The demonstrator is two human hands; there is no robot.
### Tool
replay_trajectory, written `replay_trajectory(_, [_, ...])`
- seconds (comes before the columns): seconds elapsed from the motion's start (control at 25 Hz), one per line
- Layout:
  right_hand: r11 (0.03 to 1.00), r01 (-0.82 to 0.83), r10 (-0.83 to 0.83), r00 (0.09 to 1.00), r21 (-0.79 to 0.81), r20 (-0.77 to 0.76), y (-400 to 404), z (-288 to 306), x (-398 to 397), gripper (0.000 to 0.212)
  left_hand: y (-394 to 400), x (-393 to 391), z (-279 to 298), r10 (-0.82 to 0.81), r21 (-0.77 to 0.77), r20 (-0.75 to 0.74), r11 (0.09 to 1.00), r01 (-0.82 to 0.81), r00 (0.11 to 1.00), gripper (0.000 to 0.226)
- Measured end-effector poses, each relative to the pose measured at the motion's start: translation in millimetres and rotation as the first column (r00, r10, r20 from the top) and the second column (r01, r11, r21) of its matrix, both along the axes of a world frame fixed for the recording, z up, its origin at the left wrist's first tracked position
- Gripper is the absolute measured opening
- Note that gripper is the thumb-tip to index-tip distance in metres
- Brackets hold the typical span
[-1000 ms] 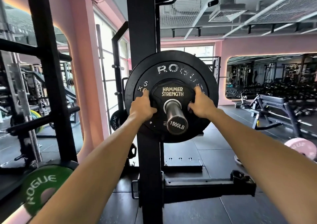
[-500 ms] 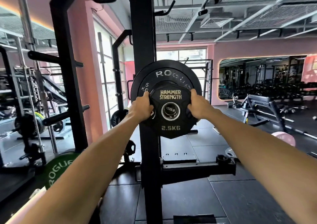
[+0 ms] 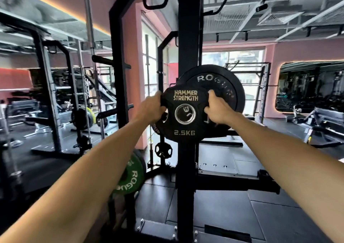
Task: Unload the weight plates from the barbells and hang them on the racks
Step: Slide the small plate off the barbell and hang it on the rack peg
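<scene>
Green round Rogue bumper plate (image 3: 130,177) leaning low by black steel rack upright (image 3: 189,37). Left hand (image 3: 151,108) gripping left edge of small black Hammer Strength 2.5KG plate (image 3: 185,116), fingers curling round rim. Plate being held upright in front of rack upright, steel-ringed centre hole showing. Right hand (image 3: 216,109) gripping its right side, thumb over front face. Larger black Rogue plate (image 3: 219,86) sitting just behind, overlapping, on rack. Grey bench (image 3: 320,121) standing far right.
</scene>
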State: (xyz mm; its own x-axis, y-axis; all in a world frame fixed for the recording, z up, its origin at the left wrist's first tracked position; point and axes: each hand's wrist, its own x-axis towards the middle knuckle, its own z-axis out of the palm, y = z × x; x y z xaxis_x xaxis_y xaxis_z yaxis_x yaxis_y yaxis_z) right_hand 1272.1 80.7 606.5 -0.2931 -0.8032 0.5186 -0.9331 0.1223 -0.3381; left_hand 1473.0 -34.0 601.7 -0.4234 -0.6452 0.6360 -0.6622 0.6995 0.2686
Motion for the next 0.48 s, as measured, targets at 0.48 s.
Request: replay_trajectory(0.48, [0.96,-0.279,0.279,0.96,-0.013,0.006,-120,-6,225,0.033,-70,251,3,0.248,-0.029,0.023,0.968,-0.248,0.968,0.042])
